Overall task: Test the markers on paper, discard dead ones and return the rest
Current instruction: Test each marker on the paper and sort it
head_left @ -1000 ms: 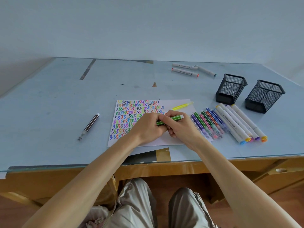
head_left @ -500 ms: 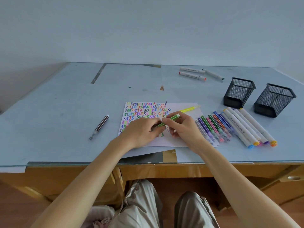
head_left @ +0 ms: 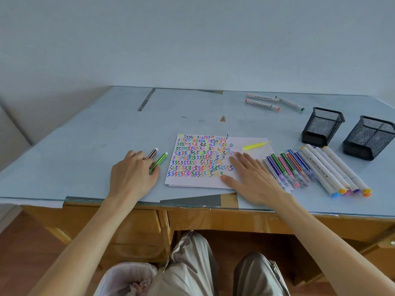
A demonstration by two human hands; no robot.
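Green marker (head_left: 159, 161) lies left of the paper (head_left: 215, 180), beside a brown pen (head_left: 152, 153) (cap end up-table). My left hand (head_left: 132, 176) holds its lower end, fingers curled round it. Right hand (head_left: 254, 178) rests flat, fingers straight, on the paper's right half.
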